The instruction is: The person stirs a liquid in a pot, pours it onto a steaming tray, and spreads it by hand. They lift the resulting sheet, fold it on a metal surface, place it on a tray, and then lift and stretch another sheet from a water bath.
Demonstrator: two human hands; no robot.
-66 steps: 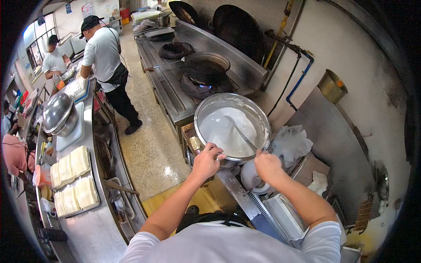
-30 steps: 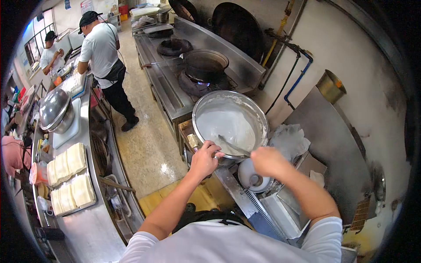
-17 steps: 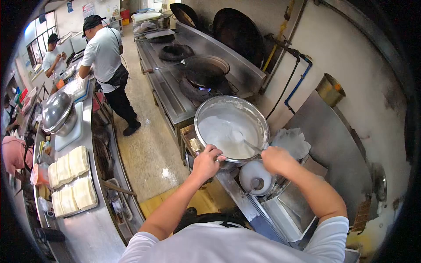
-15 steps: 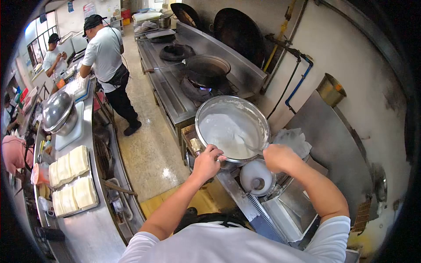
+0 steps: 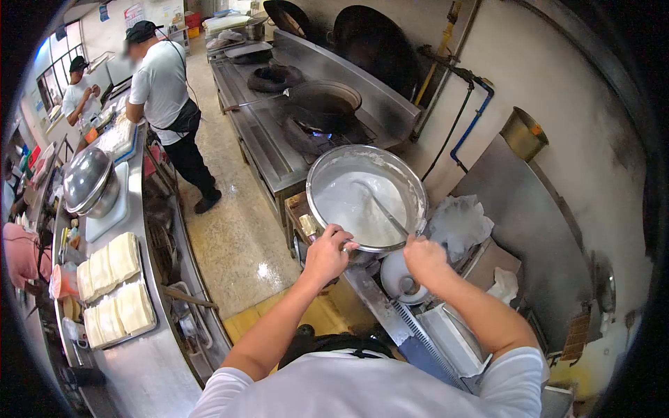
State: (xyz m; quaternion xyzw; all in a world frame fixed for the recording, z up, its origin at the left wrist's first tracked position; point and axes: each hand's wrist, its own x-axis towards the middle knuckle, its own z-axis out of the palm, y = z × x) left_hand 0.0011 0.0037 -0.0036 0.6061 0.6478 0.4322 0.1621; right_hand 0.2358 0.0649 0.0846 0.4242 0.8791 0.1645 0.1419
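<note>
A large metal bowl (image 5: pixel 317 221) holds a white liquid (image 5: pixel 362 202). My left hand (image 5: pixel 330 252) grips the near left rim of the bowl, fingers bent over the edge. Closed round the handle of a ladle (image 5: pixel 385 207), my right hand (image 5: pixel 426 259) is at the near right rim. The ladle reaches up and left into the liquid, where its head is partly sunk. Below the bowl, between my forearms, part of a white round container (image 5: pixel 398 273) shows.
Beyond the bowl a wok (image 5: pixel 324 104) sits by a lit blue flame on the steel stove (image 5: pixel 261 150). Two co-workers (image 5: pixel 164 83) (image 5: pixel 80 97) stand at the left counter (image 5: pixel 132 376), which bears stacked pale sheets (image 5: pixel 118 317) and a domed metal bowl (image 5: pixel 89 177).
My right hand has moved slightly left and down, and the ladle's head has swung up and left through the liquid. My left hand stays on the rim. The whole view has shifted slightly.
</note>
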